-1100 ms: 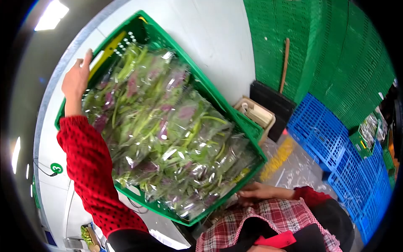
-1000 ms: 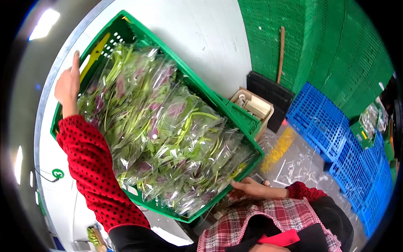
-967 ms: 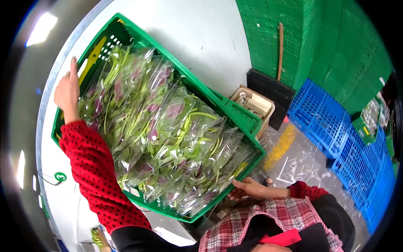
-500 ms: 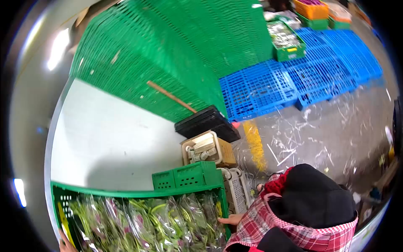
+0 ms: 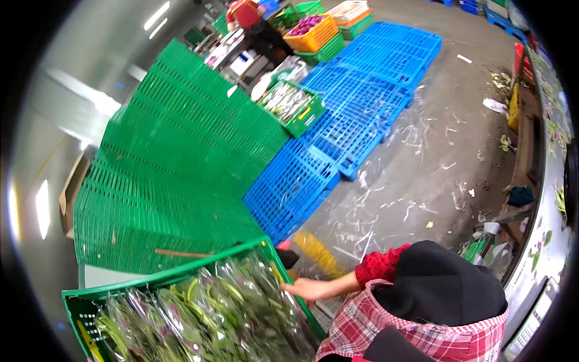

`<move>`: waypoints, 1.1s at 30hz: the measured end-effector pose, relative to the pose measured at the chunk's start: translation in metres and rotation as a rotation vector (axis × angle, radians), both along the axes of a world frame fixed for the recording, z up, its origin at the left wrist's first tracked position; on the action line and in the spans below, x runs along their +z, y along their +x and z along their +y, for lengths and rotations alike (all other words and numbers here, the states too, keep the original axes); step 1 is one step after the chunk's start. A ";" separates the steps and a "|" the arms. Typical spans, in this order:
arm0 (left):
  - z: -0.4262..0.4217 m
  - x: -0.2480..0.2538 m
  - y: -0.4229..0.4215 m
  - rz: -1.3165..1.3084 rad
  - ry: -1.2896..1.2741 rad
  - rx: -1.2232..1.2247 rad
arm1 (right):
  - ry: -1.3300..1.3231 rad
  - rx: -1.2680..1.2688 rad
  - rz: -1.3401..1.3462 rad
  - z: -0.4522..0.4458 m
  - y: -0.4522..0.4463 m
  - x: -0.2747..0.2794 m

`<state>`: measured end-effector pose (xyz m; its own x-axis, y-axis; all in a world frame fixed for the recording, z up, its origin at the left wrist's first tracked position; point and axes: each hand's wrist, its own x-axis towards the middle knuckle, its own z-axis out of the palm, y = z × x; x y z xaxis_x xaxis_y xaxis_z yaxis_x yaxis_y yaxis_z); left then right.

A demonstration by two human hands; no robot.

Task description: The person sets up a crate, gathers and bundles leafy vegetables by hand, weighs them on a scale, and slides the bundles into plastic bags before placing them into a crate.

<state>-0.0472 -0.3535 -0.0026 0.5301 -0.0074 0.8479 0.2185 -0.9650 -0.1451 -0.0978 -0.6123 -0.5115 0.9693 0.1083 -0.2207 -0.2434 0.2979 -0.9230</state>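
I have the right hand (image 5: 304, 289) clamped on the right end of the green crate (image 5: 78, 306), at its rim; I cannot see well how each finger is placed. The left hand I cannot make out from where I watch, so I cannot tell if its fingers are apart or together.

The crate extends to the left of the right hand, and its lower part goes out of my view. Inside it, just beside this hand, bags of leafy vegetables (image 5: 223, 308) lie close together in clear plastic, with green stems and some purple on the leaves. At the far end from the hand I see a yellow strip (image 5: 89, 341).

Just beyond the hand there is a yellow floor mark (image 5: 319, 256), and farther the blue pallets (image 5: 362, 102). A smaller crate (image 5: 289, 105) with shiny bags stands at their left edge. To the left, beyond the held crate, rises a tall green stack (image 5: 181, 175), with a wooden stick (image 5: 184, 253) in front. Well apart from the hand, near the top of my view, another person (image 5: 244, 13) wears a red top.
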 end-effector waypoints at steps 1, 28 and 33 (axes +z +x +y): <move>-0.006 -0.010 0.014 0.018 -0.053 -0.071 | -0.015 -0.063 -0.029 -0.043 -0.011 0.011; -0.583 -0.655 0.378 1.279 -1.152 -0.645 | -0.845 -0.987 0.668 -0.722 -0.039 0.069; -0.662 -0.646 0.415 1.188 -1.149 -0.609 | -0.868 -1.040 0.560 -0.792 0.004 0.060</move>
<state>0.3674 -1.0155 -0.6481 0.9582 -0.1525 -0.2423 0.1116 -0.5805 0.8066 -0.0939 -1.4042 -0.4511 0.2935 -0.9311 -0.2167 -0.6501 -0.0282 -0.7594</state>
